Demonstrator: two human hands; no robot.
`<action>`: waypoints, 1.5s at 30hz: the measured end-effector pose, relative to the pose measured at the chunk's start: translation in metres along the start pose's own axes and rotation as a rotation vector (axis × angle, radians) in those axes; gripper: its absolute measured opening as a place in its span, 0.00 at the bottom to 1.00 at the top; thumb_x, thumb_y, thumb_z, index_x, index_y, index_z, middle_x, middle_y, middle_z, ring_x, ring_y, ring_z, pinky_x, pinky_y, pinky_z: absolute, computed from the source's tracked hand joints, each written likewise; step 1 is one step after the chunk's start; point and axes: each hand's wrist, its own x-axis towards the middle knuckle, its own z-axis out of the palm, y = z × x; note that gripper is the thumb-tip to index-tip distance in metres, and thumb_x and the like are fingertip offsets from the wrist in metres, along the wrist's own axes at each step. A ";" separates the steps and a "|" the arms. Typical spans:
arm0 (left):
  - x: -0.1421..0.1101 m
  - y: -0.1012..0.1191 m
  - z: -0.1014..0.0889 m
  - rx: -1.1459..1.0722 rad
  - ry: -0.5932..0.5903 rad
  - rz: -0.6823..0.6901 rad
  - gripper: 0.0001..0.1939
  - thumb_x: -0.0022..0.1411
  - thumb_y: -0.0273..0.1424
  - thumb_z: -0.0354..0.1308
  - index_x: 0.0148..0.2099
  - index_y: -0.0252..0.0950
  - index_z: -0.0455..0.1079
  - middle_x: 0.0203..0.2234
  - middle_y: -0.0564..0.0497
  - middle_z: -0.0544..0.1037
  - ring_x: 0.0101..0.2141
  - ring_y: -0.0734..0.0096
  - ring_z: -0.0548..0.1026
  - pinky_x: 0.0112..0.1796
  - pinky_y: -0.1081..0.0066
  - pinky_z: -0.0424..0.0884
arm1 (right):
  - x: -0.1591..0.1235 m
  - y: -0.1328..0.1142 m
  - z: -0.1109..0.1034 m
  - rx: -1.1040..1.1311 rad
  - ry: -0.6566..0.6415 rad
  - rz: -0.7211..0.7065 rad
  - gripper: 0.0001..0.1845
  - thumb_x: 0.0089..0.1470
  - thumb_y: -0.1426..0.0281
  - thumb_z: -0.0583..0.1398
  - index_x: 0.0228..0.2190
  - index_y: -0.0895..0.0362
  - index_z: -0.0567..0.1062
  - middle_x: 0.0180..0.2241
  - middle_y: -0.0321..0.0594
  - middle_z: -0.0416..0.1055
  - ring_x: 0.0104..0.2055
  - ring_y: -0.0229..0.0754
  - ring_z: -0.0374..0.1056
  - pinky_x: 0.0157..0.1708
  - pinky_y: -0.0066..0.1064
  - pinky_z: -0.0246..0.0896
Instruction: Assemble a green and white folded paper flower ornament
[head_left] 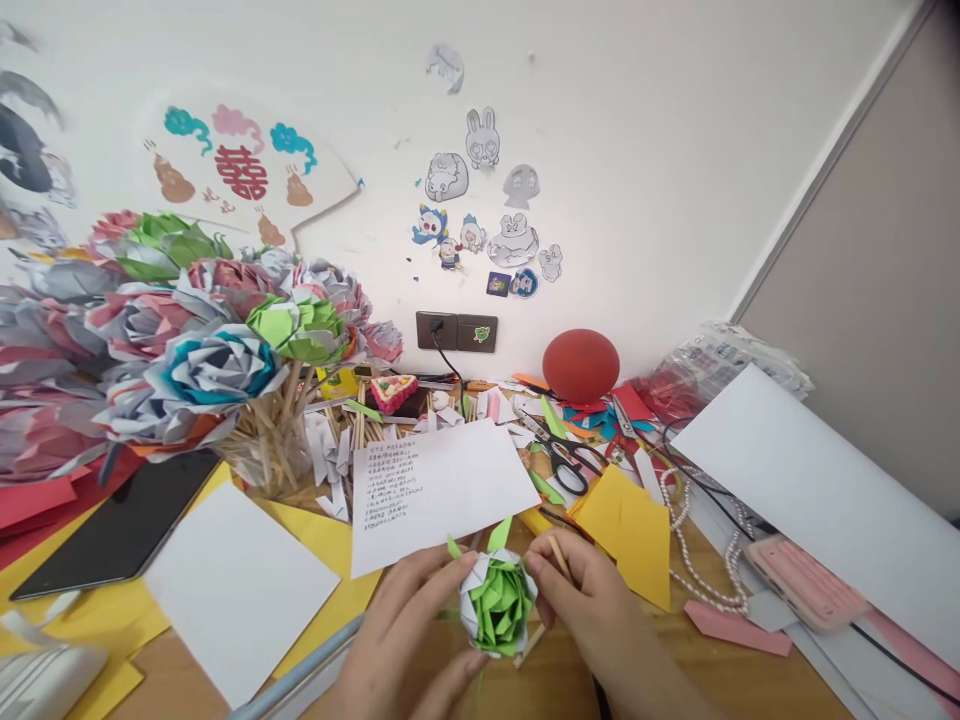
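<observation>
A folded paper flower [501,605], green in the middle with white outer petals, faces up toward me near the table's front edge. My left hand [420,630] holds it from the left, fingers along its upper and lower rim. At its right edge, my right hand [581,590] is closed with a thin wooden stick [559,555] between the fingers, the fingertips touching the white petals. A pale stick end also shows below that hand; I cannot tell if it is the same stick. Green paper leaves [499,535] stick out above the flower.
A handwritten sheet [442,495] lies just behind my hands. Many finished paper flowers [217,370] stand at left beside a black tablet [112,530]. Scissors [566,460], yellow paper [626,530], a red balloon [581,365], beads [694,560] and a pink calculator-like device [806,580] lie right.
</observation>
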 end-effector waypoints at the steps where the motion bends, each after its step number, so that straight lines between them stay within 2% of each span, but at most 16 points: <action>1: 0.000 0.001 0.000 -0.012 -0.021 -0.006 0.20 0.59 0.31 0.51 0.54 0.39 0.60 0.45 0.45 0.73 0.45 0.63 0.71 0.43 0.69 0.70 | 0.000 0.002 0.002 0.015 0.017 0.010 0.15 0.53 0.61 0.52 0.22 0.57 0.62 0.14 0.29 0.58 0.18 0.33 0.55 0.21 0.23 0.51; 4: -0.002 0.004 -0.001 -0.094 -0.092 -0.043 0.24 0.60 0.34 0.49 0.58 0.39 0.55 0.45 0.45 0.73 0.43 0.64 0.73 0.41 0.71 0.71 | -0.002 0.007 0.009 0.050 0.065 0.017 0.15 0.52 0.60 0.53 0.21 0.57 0.61 0.15 0.28 0.56 0.18 0.34 0.56 0.20 0.23 0.51; 8: -0.001 0.005 -0.003 -0.186 -0.171 -0.146 0.30 0.53 0.38 0.55 0.58 0.45 0.55 0.41 0.49 0.75 0.36 0.65 0.75 0.37 0.71 0.72 | -0.004 0.009 0.014 0.036 0.065 0.063 0.15 0.52 0.60 0.53 0.21 0.56 0.60 0.16 0.28 0.55 0.19 0.33 0.56 0.20 0.23 0.51; 13: -0.001 0.005 0.002 -0.236 -0.136 -0.247 0.31 0.47 0.29 0.61 0.55 0.47 0.60 0.45 0.51 0.73 0.43 0.63 0.73 0.42 0.70 0.71 | -0.006 0.003 0.012 -0.035 0.051 0.025 0.15 0.53 0.61 0.52 0.20 0.56 0.60 0.17 0.29 0.54 0.20 0.33 0.53 0.20 0.23 0.49; 15: -0.002 0.003 0.006 -0.263 -0.103 -0.271 0.30 0.46 0.25 0.60 0.53 0.48 0.62 0.46 0.53 0.73 0.45 0.63 0.71 0.43 0.71 0.70 | -0.009 0.000 0.009 -0.126 0.071 -0.056 0.14 0.55 0.62 0.50 0.23 0.57 0.64 0.19 0.31 0.58 0.22 0.35 0.57 0.22 0.24 0.53; 17: -0.004 0.001 0.008 -0.299 -0.079 -0.297 0.29 0.46 0.23 0.61 0.51 0.47 0.64 0.46 0.53 0.74 0.46 0.64 0.71 0.43 0.72 0.70 | -0.011 -0.004 0.005 -0.212 0.133 -0.194 0.13 0.58 0.65 0.47 0.31 0.57 0.69 0.25 0.36 0.65 0.29 0.38 0.63 0.28 0.26 0.57; 19: -0.006 -0.001 0.009 -0.332 -0.064 -0.319 0.28 0.46 0.24 0.61 0.50 0.47 0.64 0.45 0.53 0.74 0.45 0.64 0.72 0.42 0.73 0.70 | -0.014 -0.008 -0.001 -0.300 0.220 -0.365 0.15 0.59 0.69 0.44 0.41 0.56 0.68 0.31 0.40 0.68 0.34 0.40 0.65 0.33 0.28 0.60; 21: -0.008 -0.002 0.009 -0.356 -0.073 -0.332 0.28 0.46 0.23 0.61 0.50 0.47 0.64 0.45 0.54 0.74 0.45 0.65 0.72 0.42 0.74 0.70 | -0.014 -0.010 -0.005 -0.418 0.244 -0.522 0.17 0.59 0.72 0.44 0.46 0.57 0.66 0.34 0.43 0.68 0.36 0.41 0.65 0.34 0.29 0.61; 28: -0.010 -0.003 0.009 -0.420 -0.162 -0.358 0.31 0.46 0.22 0.62 0.52 0.47 0.61 0.46 0.54 0.73 0.44 0.67 0.73 0.43 0.75 0.70 | -0.010 -0.007 -0.009 -0.622 0.144 -0.863 0.16 0.59 0.76 0.47 0.45 0.61 0.68 0.25 0.42 0.69 0.27 0.39 0.65 0.25 0.28 0.63; 33: -0.010 -0.003 0.009 -0.433 -0.148 -0.355 0.29 0.47 0.22 0.61 0.51 0.46 0.62 0.46 0.53 0.73 0.46 0.66 0.72 0.45 0.73 0.69 | -0.010 -0.007 -0.007 -0.561 0.203 -0.901 0.09 0.57 0.75 0.53 0.37 0.59 0.72 0.28 0.41 0.71 0.29 0.39 0.65 0.30 0.29 0.64; 40: -0.013 -0.003 0.011 -0.424 -0.145 -0.334 0.31 0.47 0.21 0.60 0.52 0.50 0.61 0.47 0.54 0.73 0.46 0.66 0.71 0.46 0.71 0.69 | -0.008 -0.010 -0.009 -0.480 0.157 -0.903 0.07 0.56 0.74 0.54 0.35 0.60 0.72 0.28 0.41 0.71 0.30 0.38 0.65 0.31 0.28 0.64; 45: -0.012 -0.003 0.011 -0.422 -0.153 -0.309 0.30 0.48 0.21 0.60 0.52 0.49 0.61 0.47 0.52 0.73 0.46 0.65 0.71 0.45 0.71 0.70 | -0.009 -0.012 -0.009 -0.465 0.156 -0.873 0.07 0.56 0.74 0.54 0.33 0.60 0.73 0.28 0.41 0.71 0.30 0.37 0.66 0.30 0.27 0.64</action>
